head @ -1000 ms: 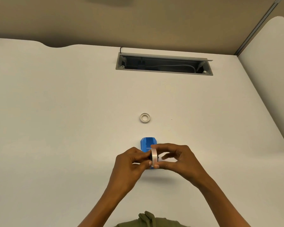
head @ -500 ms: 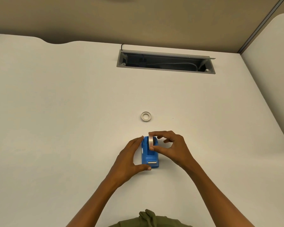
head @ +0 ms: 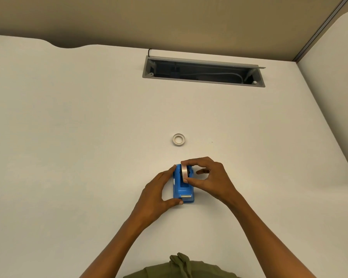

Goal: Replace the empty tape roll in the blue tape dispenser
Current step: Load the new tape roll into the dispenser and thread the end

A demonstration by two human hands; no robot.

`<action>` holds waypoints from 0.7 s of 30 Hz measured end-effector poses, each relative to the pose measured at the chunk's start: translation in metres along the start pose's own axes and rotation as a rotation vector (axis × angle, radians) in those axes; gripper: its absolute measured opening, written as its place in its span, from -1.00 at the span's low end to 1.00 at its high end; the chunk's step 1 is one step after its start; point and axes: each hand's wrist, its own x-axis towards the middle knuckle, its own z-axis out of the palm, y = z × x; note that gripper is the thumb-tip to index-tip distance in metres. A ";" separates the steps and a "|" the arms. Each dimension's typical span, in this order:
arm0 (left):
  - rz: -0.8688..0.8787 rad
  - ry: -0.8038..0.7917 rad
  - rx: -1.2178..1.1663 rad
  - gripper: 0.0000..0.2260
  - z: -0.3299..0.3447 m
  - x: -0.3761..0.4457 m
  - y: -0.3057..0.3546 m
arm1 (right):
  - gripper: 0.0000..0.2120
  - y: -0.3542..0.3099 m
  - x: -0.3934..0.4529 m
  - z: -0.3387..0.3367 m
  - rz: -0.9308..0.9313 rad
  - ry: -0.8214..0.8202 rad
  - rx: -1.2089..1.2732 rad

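The blue tape dispenser stands on the white desk, its cutter end facing me. My left hand grips its left side, thumb at the near corner and fingers at the far end. My right hand pinches a new tape roll on edge between forefinger and thumb, and the roll sits down in the dispenser's slot. An empty whitish tape core lies flat on the desk, well beyond the dispenser.
A grey cable tray opening with wires inside is set into the desk at the back. A beige partition wall runs behind it. A second white desk surface adjoins at the right.
Both hands held the roll above the dispenser a second ago. Since then my left hand has moved onto the dispenser's side and my right hand has lowered the roll into its slot.
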 end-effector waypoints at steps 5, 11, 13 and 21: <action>0.011 0.004 -0.023 -0.21 -0.001 0.000 0.000 | -0.56 0.002 0.001 0.001 -0.004 -0.001 0.017; 0.044 0.059 -0.178 -0.26 -0.011 0.005 0.008 | -0.60 0.003 0.002 0.002 0.018 -0.003 0.054; 0.083 0.104 -0.181 -0.38 -0.013 0.009 0.012 | -0.60 0.002 0.002 0.002 0.033 0.006 0.069; 0.154 0.128 -0.097 -0.53 -0.004 0.025 0.010 | -0.91 0.004 0.000 0.006 0.001 0.135 0.103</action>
